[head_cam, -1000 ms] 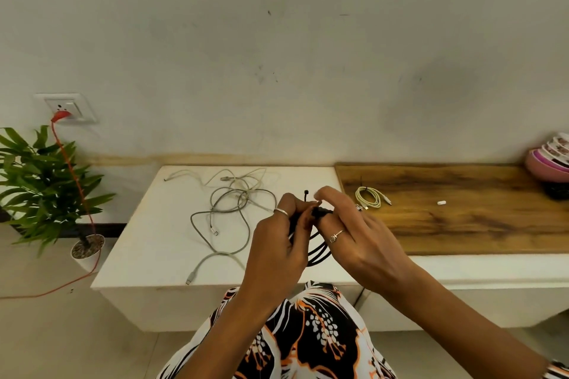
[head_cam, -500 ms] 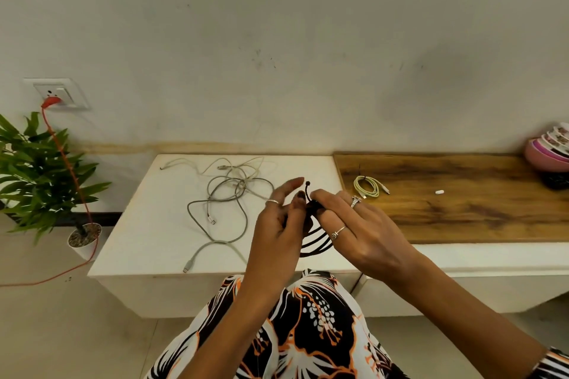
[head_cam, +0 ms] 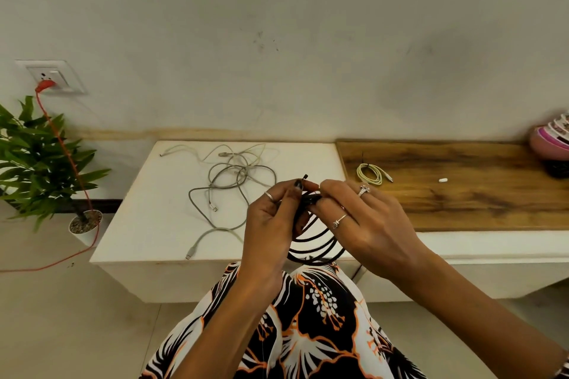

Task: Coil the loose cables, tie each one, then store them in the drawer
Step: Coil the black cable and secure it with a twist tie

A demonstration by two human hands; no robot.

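Note:
A coiled black cable [head_cam: 320,244] hangs in front of me, above the near edge of the white cabinet top [head_cam: 147,218]. My left hand [head_cam: 271,224] pinches the top of the coil, where a thin black tie end [head_cam: 304,177] sticks up. My right hand [head_cam: 363,224] grips the same bunch from the right. Loose grey and white cables [head_cam: 229,181] lie tangled on the white top. A tied yellowish coil [head_cam: 371,174] rests on the wooden surface [head_cam: 462,194].
A small white piece [head_cam: 442,180] lies on the wood. Pink bowls [head_cam: 551,141] are stacked at the far right edge. A potted plant [head_cam: 40,163] stands on the floor at left, with a red cord [head_cam: 61,144] running from a wall socket [head_cam: 50,77].
The view has shifted slightly. Both hands have stayed on the black coil; my left fingers have closed in on the tie end at the top.

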